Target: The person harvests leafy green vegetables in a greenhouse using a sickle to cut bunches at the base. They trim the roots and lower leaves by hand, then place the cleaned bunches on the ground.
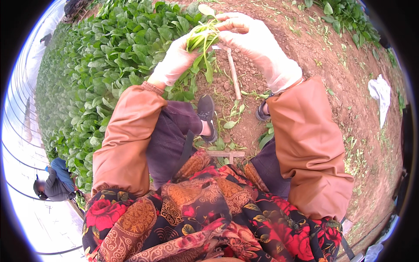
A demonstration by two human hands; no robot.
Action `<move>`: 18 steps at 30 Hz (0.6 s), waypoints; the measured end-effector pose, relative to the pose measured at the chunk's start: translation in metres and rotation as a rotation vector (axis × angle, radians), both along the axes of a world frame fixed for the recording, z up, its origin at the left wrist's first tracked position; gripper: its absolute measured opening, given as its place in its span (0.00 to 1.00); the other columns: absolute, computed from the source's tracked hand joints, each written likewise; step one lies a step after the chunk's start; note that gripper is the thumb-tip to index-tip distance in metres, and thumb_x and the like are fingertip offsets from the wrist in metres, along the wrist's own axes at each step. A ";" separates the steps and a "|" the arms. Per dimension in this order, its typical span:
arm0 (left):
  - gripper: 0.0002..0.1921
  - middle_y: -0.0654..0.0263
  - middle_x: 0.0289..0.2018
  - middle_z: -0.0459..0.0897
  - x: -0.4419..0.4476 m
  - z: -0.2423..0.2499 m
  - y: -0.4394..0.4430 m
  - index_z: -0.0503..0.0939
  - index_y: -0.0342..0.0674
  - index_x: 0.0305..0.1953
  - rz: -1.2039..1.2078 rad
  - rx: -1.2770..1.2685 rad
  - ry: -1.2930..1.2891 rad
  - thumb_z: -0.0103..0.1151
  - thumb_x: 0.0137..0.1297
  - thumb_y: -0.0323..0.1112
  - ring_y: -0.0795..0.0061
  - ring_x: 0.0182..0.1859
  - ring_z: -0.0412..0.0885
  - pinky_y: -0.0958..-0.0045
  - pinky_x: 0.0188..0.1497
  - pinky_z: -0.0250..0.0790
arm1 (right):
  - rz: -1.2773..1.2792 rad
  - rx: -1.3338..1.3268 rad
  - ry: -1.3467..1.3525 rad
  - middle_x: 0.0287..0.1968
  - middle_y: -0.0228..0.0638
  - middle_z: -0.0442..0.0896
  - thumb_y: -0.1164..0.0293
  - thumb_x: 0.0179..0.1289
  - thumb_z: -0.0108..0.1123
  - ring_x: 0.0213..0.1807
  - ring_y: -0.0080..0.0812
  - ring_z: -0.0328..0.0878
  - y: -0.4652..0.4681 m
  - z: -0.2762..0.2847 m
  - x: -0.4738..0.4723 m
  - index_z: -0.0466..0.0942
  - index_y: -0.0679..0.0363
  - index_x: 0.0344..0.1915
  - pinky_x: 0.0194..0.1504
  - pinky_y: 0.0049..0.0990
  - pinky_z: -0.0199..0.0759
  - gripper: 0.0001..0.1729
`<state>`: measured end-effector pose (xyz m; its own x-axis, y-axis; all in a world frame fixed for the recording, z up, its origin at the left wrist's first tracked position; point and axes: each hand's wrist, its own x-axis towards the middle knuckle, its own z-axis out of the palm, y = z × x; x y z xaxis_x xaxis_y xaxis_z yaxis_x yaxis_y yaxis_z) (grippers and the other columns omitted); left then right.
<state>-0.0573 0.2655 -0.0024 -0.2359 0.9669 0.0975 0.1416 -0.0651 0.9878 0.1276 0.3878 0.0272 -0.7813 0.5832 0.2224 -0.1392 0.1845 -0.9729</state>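
My left hand (178, 59), in a thin whitish glove, grips a small bunch of green leafy stems (201, 38), likely spinach. A few stems and leaves hang below the fist. My right hand (250, 41), gloved alike, is at the right side of the bunch with its fingers curved. Its fingertips meet the stem ends, and whether they pinch any cannot be made out. One loose leaf (207, 9) sticks up near those fingertips. Below the hands, a short wooden-handled tool (233, 70) lies on the soil, its pale metal head partly hidden.
A dense bed of leafy plants (108, 62) fills the left. Bare reddish soil (311, 55) with scattered leaves spreads right. My shoe (207, 114) stands beside cut stems. A wooden T-shaped piece (229, 154) lies between my legs. Another person (57, 183) crouches far left; white cloth (380, 96) lies right.
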 end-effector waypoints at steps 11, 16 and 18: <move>0.18 0.69 0.47 0.83 -0.002 -0.001 0.001 0.78 0.37 0.55 -0.022 -0.066 -0.022 0.65 0.63 0.27 0.82 0.45 0.79 0.77 0.51 0.72 | 0.023 -0.296 0.208 0.47 0.29 0.84 0.73 0.60 0.66 0.47 0.22 0.78 -0.003 -0.001 0.003 0.82 0.64 0.44 0.54 0.23 0.69 0.12; 0.20 0.71 0.47 0.84 -0.001 0.012 -0.004 0.77 0.37 0.57 -0.033 -0.159 -0.053 0.65 0.63 0.28 0.85 0.47 0.77 0.78 0.52 0.69 | -0.273 -0.107 -0.137 0.46 0.30 0.84 0.66 0.56 0.72 0.46 0.21 0.79 0.006 0.012 0.017 0.82 0.62 0.45 0.50 0.23 0.70 0.18; 0.21 0.72 0.46 0.84 0.001 0.015 -0.004 0.78 0.38 0.57 -0.010 -0.164 -0.047 0.67 0.62 0.30 0.86 0.45 0.77 0.79 0.51 0.69 | -0.535 0.450 -0.389 0.41 0.33 0.84 0.62 0.49 0.76 0.44 0.27 0.81 0.003 0.015 0.018 0.83 0.59 0.43 0.45 0.25 0.73 0.22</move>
<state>-0.0565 0.2619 0.0126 -0.2271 0.9712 -0.0725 0.0954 0.0963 0.9908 0.1459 0.3910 0.0425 -0.4907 0.8201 0.2944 0.4131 0.5164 -0.7501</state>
